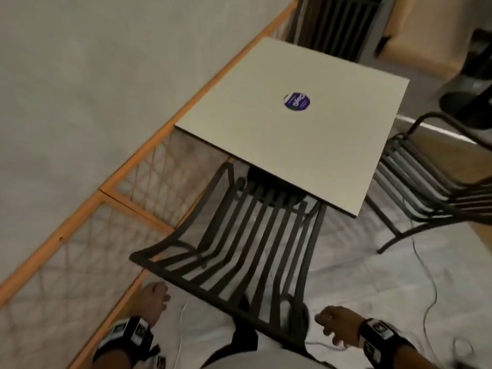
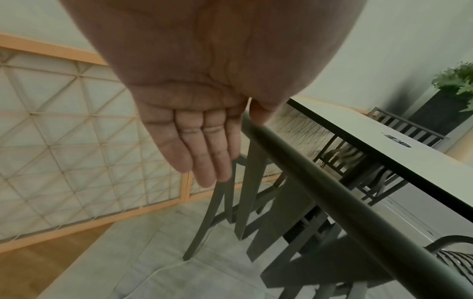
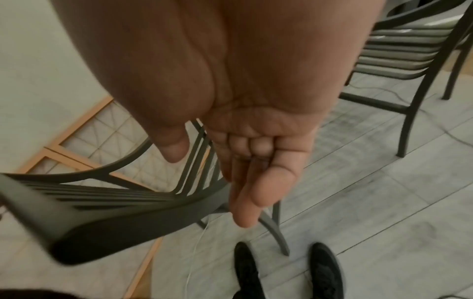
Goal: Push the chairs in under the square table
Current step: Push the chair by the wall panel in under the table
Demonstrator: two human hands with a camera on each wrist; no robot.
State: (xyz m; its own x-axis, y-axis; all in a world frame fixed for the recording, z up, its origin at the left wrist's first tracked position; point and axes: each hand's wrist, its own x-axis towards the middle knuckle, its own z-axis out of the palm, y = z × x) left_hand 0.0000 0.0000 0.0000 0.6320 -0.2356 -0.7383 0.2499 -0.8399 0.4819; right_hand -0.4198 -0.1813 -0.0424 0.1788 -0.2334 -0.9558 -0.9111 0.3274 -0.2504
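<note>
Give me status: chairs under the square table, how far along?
Done: far chair looks tucked in. In hand: near chair has its seat front under the square table; left hand and right hand are open, off its backrest. Left: side chair stands beside the table.

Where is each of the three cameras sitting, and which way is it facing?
Head: looks down at the square table, the near chair; both hands show.
Left wrist: looks along the left hand over the chair's top rail toward the table.
Right wrist: looks down past the right hand at floor, shoes.
All three share the near chair.
</note>
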